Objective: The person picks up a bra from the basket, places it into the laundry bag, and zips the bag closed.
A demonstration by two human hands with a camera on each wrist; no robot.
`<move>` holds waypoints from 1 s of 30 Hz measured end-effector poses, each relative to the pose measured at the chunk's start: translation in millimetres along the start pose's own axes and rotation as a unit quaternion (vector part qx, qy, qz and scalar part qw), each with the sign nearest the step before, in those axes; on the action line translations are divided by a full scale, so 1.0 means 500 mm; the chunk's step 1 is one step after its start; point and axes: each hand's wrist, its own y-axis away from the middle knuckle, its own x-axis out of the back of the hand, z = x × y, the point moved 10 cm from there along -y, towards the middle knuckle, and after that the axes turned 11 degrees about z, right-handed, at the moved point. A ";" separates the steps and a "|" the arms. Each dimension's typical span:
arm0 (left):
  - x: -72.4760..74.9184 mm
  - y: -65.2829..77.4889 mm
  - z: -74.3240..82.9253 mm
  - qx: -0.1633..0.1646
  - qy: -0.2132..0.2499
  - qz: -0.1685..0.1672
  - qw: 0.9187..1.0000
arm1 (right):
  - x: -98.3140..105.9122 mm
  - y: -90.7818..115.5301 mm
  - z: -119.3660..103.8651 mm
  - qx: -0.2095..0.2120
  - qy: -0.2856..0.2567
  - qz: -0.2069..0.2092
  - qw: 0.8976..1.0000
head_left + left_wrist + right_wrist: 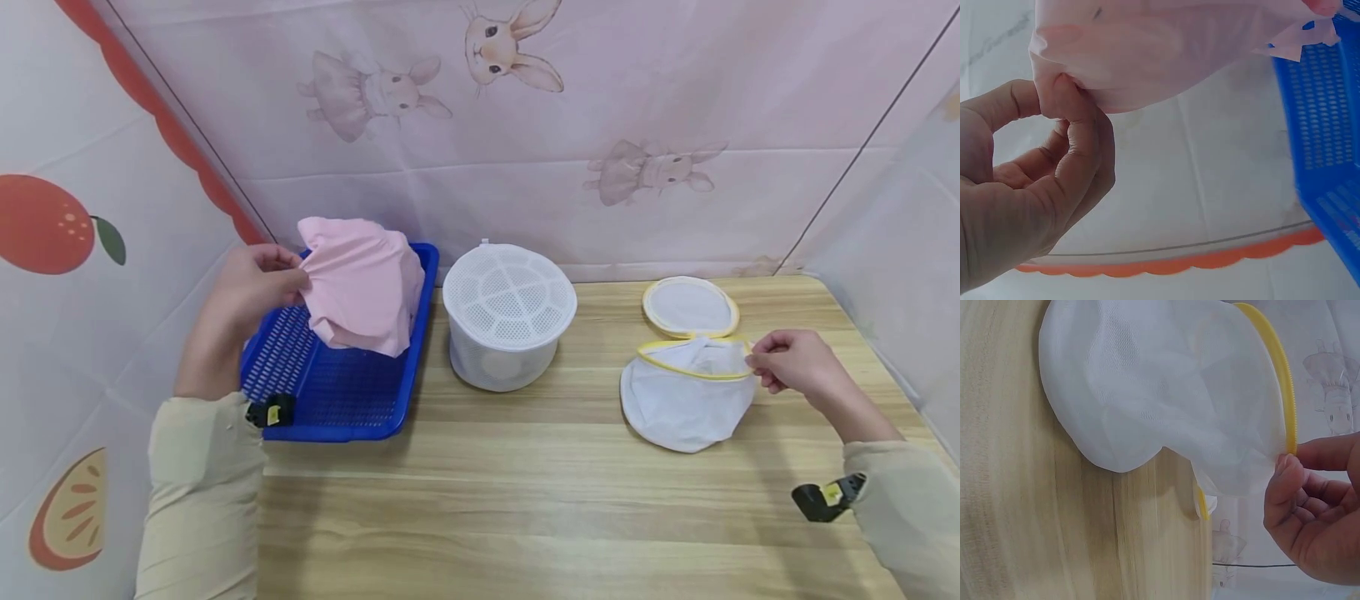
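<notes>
My left hand (251, 283) pinches the left edge of a pink cloth (363, 283), which hangs over a blue plastic basket (408, 392). In the left wrist view, thumb and fingertips meet on a fold of the cloth (1129, 56). On the right, my right hand (802, 362) pinches the yellow zippered rim of a white mesh laundry bag (686, 408). The bag's round lid (690, 306) lies folded back behind it, so its mouth is open. The right wrist view shows thumb and forefinger on the yellow zipper (1282, 381).
Between the basket and the bag stands a white mesh cylinder (510, 308) with a closed top and something pale faintly visible inside. All stand on a wood-grain table (525, 500). A pink wall sheet with rabbits (513, 46) rises behind, and a white fruit-print sheet (67, 350) borders the left.
</notes>
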 end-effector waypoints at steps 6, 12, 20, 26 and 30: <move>0.012 0.011 0.043 -0.022 -0.008 0.023 0.999 | -0.003 -0.002 0.001 -0.003 -0.002 -0.004 1.000; 0.008 0.018 0.083 -0.030 -0.008 0.025 0.999 | -0.006 -0.003 0.002 -0.007 0.000 -0.005 1.000; -0.012 0.026 0.132 -0.037 0.023 0.024 0.999 | -0.008 -0.002 -0.001 -0.002 0.001 -0.005 1.000; -0.038 0.027 0.171 -0.050 0.049 0.010 0.998 | -0.008 -0.002 -0.002 0.000 0.005 -0.006 1.000; -0.057 0.029 0.192 -0.057 0.055 0.003 0.997 | -0.010 -0.001 -0.003 0.001 0.003 -0.009 1.000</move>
